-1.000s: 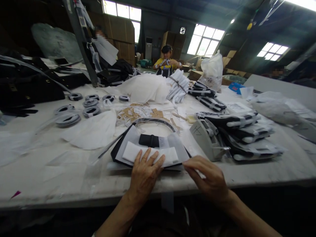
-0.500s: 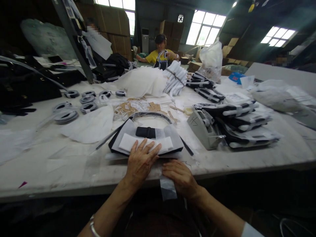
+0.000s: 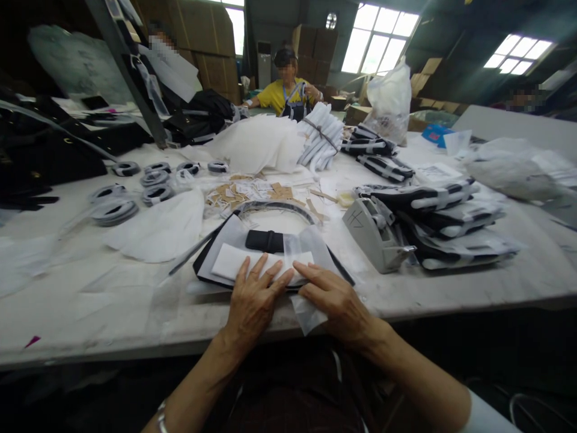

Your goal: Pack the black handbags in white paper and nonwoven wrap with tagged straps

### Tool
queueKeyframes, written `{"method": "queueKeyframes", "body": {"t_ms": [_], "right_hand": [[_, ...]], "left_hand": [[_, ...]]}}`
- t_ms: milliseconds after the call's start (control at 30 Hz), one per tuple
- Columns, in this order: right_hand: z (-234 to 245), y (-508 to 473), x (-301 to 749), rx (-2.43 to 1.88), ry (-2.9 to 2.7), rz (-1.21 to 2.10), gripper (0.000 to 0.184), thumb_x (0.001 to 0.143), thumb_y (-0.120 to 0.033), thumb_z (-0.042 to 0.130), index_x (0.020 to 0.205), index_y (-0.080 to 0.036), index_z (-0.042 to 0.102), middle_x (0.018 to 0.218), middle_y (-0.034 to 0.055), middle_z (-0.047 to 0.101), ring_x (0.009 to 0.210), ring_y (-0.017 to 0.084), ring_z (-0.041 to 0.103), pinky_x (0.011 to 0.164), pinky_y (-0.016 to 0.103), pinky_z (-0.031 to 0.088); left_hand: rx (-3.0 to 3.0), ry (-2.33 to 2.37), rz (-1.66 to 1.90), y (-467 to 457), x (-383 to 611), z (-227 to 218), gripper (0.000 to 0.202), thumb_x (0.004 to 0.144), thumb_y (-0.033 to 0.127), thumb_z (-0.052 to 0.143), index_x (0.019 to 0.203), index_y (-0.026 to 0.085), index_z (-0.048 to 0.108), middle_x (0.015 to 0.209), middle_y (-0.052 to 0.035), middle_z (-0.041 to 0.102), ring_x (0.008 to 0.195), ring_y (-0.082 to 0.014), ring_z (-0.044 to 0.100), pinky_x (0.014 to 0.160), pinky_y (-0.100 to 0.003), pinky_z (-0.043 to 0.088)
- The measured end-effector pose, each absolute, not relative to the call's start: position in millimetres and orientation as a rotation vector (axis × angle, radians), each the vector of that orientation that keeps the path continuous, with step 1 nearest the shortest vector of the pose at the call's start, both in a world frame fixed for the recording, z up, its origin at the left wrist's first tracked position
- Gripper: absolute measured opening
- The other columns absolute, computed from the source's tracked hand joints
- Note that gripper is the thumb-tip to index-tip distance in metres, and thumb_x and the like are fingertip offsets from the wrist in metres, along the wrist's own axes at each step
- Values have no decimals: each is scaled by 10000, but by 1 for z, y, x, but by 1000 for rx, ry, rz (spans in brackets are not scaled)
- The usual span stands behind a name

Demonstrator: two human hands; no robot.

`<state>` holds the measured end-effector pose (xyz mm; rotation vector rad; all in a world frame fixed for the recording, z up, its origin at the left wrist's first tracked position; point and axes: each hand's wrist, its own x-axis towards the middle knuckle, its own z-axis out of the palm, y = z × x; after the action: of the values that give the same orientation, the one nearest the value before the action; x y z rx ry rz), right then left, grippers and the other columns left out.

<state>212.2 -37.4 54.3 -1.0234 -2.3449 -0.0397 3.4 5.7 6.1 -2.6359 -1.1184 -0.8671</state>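
Observation:
In front of me on the table lies a black bag (image 3: 201,264) with a light translucent sheet over it, a curved wrapped handle (image 3: 277,207) and a black strap tab (image 3: 256,240). A folded white padding strip (image 3: 225,261) lies across its near part. My left hand (image 3: 255,297) rests on this padding, open, fingers spread. Beside it my right hand (image 3: 336,300) has its fingers stretched over the bag's near edge, fingertips on the padding. A clear tape strip (image 3: 309,316) hangs loose below that edge, touching the right hand; its upper part crosses the padding.
A grey tape dispenser (image 3: 372,234) stands to the right, before stacked wrapped black bags (image 3: 455,225). Rolled straps (image 3: 115,210) lie at left. Paper tags (image 3: 247,192) and white sheets (image 3: 259,144) are behind the bag. A person in yellow (image 3: 273,96) works across the table.
My right hand has moved up from the table's edge onto the bag's near edge and the padding. The tape's loose end has lifted with it. My left hand stays on the padding.

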Motion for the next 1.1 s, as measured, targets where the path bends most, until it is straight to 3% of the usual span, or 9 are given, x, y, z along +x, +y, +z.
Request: {"method": "queueKeyframes", "body": {"t_ms": [200,333,433,567,767,933,1100], "right_hand": [[41,-39,212,-961,-2262,12,227,955,-244,439,1107,-174,591,1138,141,706,1090,232,659,1015,403,495],[42,-37,209,-1005,-2207,96,259,933,-327,476,1092,-159,594,1032,140,721,989,256,686,935,393,525],[47,-34,208,-1155,-2176,167,217,813,-160,500,998,-171,612,903,101,719,865,239,690,801,334,543],[54,-30,208,-1353,-2139,368,341,650,-31,457,891,-203,625,792,32,697,737,184,663,678,256,497],[72,-13,210,-1566,-1976,736,206,738,-54,487,712,-207,622,670,-25,666,628,132,605,598,210,422],[85,8,212,-1629,-2062,792,192,804,-103,520,719,-201,662,616,-40,642,579,115,562,566,205,391],[85,24,212,-1604,-2084,823,221,900,-255,560,706,-204,652,548,-48,610,522,106,557,543,203,402]], "left_hand": [[-2668,-1022,-933,0,8,12,350,975,161,411,1255,244,603,1360,-41,599,1336,-250,471,1165,-522,262],[-2739,-882,-1099,1,11,10,344,979,122,383,1237,178,604,1283,-42,656,1258,-184,552,1138,-399,339],[-2760,-900,-1242,1,12,10,298,959,89,419,1135,185,640,1192,-11,706,1184,-153,605,1077,-334,397],[-2834,-1015,-1294,-3,15,17,217,919,117,489,1052,187,645,1145,-19,721,1162,-173,618,1051,-357,415],[-2816,-1151,-1335,-6,22,21,134,898,270,599,1003,201,645,1033,-42,733,1090,-218,648,1022,-416,427],[-2700,-1247,-1400,-5,30,16,60,908,247,597,885,203,631,883,-23,721,998,-202,666,999,-408,419],[-2617,-1348,-1345,-3,37,17,89,895,172,562,824,191,611,808,-29,680,919,-190,660,956,-395,433]]}}
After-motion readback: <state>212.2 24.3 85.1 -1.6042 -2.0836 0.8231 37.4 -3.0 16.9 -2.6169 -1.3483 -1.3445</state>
